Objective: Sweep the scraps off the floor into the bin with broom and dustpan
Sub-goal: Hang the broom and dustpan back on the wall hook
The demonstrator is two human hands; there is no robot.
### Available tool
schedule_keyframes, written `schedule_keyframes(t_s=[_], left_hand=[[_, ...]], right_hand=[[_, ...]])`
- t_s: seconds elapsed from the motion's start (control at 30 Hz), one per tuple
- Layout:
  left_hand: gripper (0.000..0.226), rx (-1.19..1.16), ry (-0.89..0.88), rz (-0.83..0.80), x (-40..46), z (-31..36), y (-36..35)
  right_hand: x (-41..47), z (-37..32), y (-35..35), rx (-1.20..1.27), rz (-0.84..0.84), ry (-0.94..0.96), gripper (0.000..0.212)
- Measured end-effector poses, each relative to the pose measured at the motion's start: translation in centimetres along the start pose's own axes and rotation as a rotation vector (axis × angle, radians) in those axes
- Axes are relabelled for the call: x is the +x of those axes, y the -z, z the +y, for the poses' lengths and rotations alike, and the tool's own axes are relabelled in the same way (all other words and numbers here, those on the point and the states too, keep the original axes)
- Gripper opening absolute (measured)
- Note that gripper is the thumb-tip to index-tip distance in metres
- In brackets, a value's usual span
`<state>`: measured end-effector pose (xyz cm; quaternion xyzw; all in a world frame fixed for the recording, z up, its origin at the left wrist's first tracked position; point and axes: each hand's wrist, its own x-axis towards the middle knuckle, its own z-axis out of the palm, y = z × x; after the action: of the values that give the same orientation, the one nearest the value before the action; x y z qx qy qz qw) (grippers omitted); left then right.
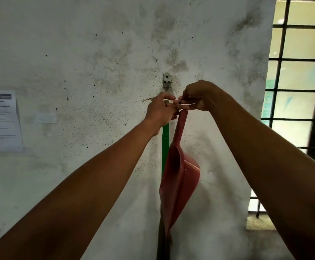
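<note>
A red dustpan (181,177) hangs upright against the stained white wall, its handle pointing up. Behind it runs the green handle of a broom (165,143), whose dark bristles (164,239) show below the pan. My left hand (160,111) grips the top of the green handle just under a metal wall hook (167,82). My right hand (196,98) pinches something thin and dark at the top of the dustpan handle; I cannot tell if it is a loop or cord. Both hands are close together below the hook.
A printed paper notice (0,121) is stuck to the wall at the left. A barred window (299,76) fills the right side, with a lower opening (254,207) near the floor. The wall (96,53) is speckled and stained.
</note>
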<state>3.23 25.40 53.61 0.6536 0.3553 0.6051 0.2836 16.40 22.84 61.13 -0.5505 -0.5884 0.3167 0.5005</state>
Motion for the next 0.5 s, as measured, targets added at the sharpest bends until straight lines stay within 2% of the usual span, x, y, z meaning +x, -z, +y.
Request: schedule_keyframes(t_s=[0.27,0.37,0.5], left_hand=[[0.019,0.032,-0.003,-0.018,0.4,1.0,0.5],[0.018,0.017,0.001,-0.028,0.8,1.1,0.9],[0.017,0.005,-0.013,-0.039,1.7,1.0,1.5]], right_hand=[[0.0,-0.2,2.2,-0.346,-0.039,0.108,0.018],[0.4,0.8,3.0,-0.415,-0.199,0.134,0.032],[2.0,3.3,3.6,-0.254,-0.492,0.138,0.039]])
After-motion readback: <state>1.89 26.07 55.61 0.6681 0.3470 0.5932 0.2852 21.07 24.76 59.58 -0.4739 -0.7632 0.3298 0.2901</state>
